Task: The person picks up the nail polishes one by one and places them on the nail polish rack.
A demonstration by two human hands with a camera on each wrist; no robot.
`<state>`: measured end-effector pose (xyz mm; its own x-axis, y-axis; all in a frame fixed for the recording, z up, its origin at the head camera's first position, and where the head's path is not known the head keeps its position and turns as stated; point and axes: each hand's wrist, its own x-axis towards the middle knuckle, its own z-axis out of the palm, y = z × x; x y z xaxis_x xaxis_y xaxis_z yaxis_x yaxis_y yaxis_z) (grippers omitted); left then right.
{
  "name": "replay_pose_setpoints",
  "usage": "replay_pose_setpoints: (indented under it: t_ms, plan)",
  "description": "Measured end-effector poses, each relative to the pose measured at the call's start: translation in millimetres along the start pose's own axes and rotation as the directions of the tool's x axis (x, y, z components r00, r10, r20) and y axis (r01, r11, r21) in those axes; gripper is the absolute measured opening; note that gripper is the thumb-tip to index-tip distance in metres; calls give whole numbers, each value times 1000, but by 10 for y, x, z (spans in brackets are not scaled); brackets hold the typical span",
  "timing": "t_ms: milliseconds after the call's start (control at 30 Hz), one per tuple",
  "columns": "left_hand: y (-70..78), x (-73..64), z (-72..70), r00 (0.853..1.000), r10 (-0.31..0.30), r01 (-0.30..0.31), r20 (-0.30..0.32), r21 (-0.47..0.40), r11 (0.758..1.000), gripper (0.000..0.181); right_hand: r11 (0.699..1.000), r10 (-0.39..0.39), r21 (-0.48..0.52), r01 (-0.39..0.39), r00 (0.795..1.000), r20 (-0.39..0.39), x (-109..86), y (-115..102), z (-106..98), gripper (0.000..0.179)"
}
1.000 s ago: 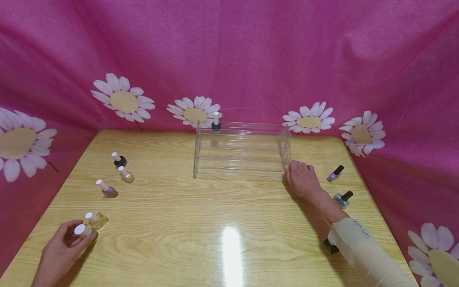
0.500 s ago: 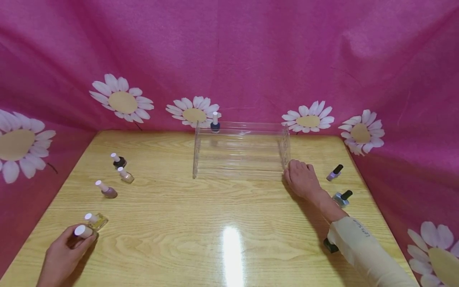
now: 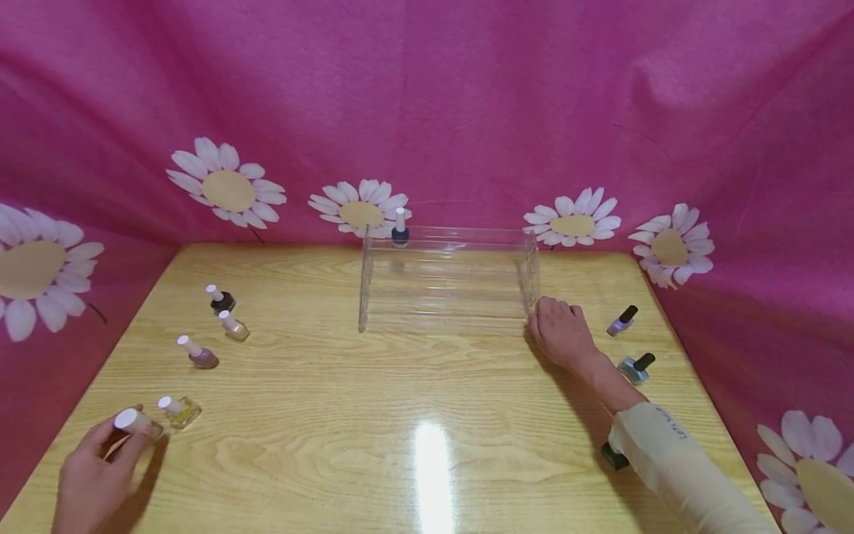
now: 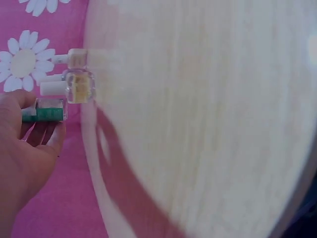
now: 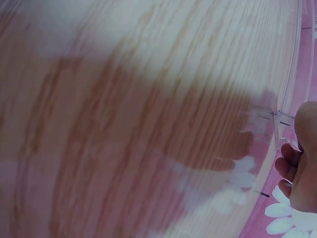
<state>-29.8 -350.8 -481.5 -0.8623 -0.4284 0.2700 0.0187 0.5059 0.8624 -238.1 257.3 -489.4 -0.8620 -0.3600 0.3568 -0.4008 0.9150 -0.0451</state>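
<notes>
My left hand [image 3: 96, 467] holds a nail polish bottle [image 3: 152, 430] with a white cap between thumb and fingers, at the table's left side. A green label shows on this bottle [image 4: 49, 113] in the left wrist view, where its base is apart from the tabletop. Just right of it stands a yellow nail polish bottle [image 3: 184, 413]. My right hand [image 3: 563, 334] grips the front right corner of a clear tiered rack [image 3: 365, 289], its fingers [image 5: 286, 167] curled at the side panel. A dark blue nail polish bottle [image 3: 400, 236] stands at the left end of the top tier.
Farther back on the left stand mauve [image 3: 204, 358], beige [image 3: 238, 331] and black [image 3: 224, 302] nail polish bottles. Lilac [image 3: 620, 325] and pale blue [image 3: 631, 369] ones stand right of my forearm. A dark object [image 3: 614, 457] is partly hidden by the sleeve. Pink flowered cloth [image 3: 467, 133] surrounds the table.
My left hand has moved left with the white-capped nail polish bottle, away from the yellow bottle. The right hand and the rack have stayed in place.
</notes>
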Motion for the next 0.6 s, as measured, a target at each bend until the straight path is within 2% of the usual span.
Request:
replay_pose_setpoints:
  t_ms: [100,200,267,333,400,467,500,600]
  plan:
    - [85,18,-19,999,-36,36,-4,19,999,39,1000,0,1,0,1000,9,8,6,4,21]
    - [175,50,-19,999,-53,53,9,-35,998,48,1000,-1,2,1,1000,-3,-3,9,6,20]
    - [236,76,-5,999,-47,48,11,-161,986,53,1000,-4,5,4,1000,-7,-8,10,6,20]
    - [316,115,37,1000,-20,20,2,-290,957,54,1000,-4,10,4,1000,-6,-10,9,0,20]
    - [378,149,84,1000,20,-16,7,-361,932,54,1000,-2,12,2,1000,4,-10,13,-5,20]
    - [436,185,133,999,42,-30,22,-380,925,54,1000,0,13,0,1000,10,-10,13,-11,20]
    - [465,201,157,999,42,-28,29,-366,930,55,1000,1,14,-1,1000,12,-8,13,-12,20]
    - [544,248,234,998,40,-28,41,-250,968,54,1000,1,19,-2,1000,15,-1,10,-11,20]
